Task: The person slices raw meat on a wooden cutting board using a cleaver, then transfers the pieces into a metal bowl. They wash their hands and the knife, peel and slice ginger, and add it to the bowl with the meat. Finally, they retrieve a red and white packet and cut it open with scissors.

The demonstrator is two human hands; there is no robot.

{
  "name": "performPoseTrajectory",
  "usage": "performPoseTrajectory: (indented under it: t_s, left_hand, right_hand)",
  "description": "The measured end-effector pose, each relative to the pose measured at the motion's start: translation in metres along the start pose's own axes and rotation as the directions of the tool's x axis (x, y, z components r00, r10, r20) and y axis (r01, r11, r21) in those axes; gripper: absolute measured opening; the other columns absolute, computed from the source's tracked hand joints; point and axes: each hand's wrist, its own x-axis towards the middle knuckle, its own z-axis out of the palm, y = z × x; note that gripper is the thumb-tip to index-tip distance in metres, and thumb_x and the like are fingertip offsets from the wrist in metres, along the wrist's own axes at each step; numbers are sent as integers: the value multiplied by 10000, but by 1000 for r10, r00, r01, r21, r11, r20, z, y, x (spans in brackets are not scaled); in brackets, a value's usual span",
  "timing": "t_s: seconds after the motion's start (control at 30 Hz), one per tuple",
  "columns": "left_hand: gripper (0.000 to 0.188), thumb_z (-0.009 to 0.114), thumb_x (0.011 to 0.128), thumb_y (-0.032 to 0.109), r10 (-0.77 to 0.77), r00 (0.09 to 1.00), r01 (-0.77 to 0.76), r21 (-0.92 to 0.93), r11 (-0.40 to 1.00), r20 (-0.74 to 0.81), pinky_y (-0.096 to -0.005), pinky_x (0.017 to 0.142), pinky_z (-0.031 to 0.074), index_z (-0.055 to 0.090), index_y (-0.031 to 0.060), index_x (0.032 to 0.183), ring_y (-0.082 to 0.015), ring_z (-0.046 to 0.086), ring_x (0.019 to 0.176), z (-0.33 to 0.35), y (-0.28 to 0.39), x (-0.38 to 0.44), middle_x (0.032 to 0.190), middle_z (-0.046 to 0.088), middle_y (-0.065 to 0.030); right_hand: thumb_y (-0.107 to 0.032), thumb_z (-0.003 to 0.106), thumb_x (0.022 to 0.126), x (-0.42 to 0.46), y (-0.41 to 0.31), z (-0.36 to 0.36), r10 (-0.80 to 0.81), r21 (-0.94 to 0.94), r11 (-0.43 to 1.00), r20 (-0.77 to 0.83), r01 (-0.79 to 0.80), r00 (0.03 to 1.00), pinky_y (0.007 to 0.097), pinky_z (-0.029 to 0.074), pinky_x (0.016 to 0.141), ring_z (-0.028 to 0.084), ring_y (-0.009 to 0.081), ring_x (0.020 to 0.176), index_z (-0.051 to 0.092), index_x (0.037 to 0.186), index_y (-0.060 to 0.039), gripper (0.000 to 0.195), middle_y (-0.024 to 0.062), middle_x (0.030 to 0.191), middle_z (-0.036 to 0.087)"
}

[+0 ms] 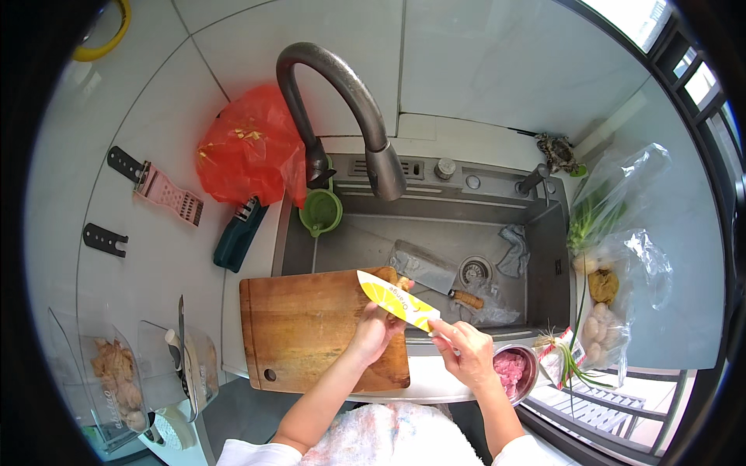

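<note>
My right hand [468, 348] is closed on the handle end of a kitchen knife whose blade [396, 300] is printed yellow and white. That blade lies slanted across my left hand [376, 338], which holds a knobbly tan piece, probably ginger root [404, 283]; the blade partly covers it. Both hands are above the right side of a wooden cutting board [315, 332], which overlaps the sink's front left edge. In the sink lies a cleaver [424, 267] with a wooden handle. A metal bowl of raw pink meat [509, 371] stands right of my right hand.
A curved faucet [384, 169] arches over the steel sink [373, 233], which also holds a green strainer [320, 212], a grey cloth [514, 250] and clear plastic. A red plastic bag [250, 148] and knife sharpener [239, 236] are at left. Bagged greens [594, 221] and eggs [595, 332] are at right.
</note>
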Motion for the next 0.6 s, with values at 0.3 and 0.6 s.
performPoseTrajectory:
  t_s: [0.3,0.6]
  left_hand:
    - [370,383,971,252,74,994,-87,184,979,77,-185,592,360,417,37,1270,-55,428,708,11,0,-9,1291,468,-74]
    - [419,269,992,345,90,966,-160,291,943,241,-192,477,285,491,15,1121,-49,341,551,22,16,-18,790,515,-28]
  right_hand:
    - [-84,705,707,5,10,-4,-54,71,996,-29,56,998,291,412,443,518,179,499,643,997,-140,302,25,606,538]
    - [-76,630,819,-19,58,-27,467,281,871,-218,-403,857,285,505,603,640,202,663,629,961,-32,149,120,805,662]
